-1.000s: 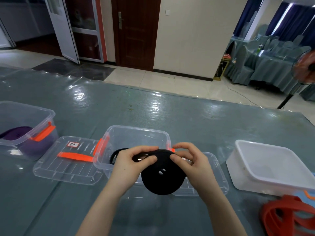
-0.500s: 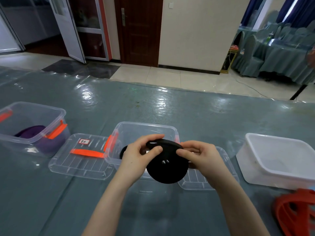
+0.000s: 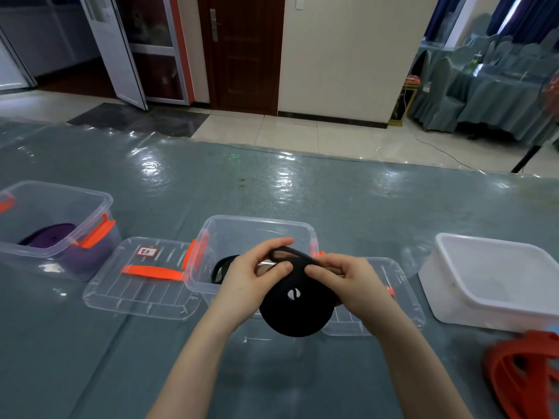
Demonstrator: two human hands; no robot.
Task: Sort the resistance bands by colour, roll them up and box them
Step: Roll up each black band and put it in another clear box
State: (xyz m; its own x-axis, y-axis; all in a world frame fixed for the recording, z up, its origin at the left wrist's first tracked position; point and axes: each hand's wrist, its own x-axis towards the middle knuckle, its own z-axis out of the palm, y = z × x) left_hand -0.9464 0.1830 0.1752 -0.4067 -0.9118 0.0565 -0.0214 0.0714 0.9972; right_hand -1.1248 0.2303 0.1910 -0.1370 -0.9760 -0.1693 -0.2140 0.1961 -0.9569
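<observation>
**Black band roll held over the middle box**

Both hands hold a rolled black resistance band in the air just in front of the clear middle box, above the tabletop. The left hand has its fingers curled round the roll's upper left edge, thumb pressed on the flat face and forefinger hooked over the loose outer loop at the top. The right hand pinches the upper right edge of the roll, its fingers curled closed on the band. The roll stands nearly upright, its face turned to the camera, with a small hole at its centre.

Inside the middle box, behind the left hand, part of another black band shows. Left of that box lies a clear lid with an orange handle and a small label; another clear lid lies to the box's right, partly hidden by the right hand. Further left of the middle box is a second clear box with orange clasps, holding a purple band. Well to the right of the middle box sits a white tub, and in front of that tub, at the frame's edge, lie red bands in a loose heap.
</observation>
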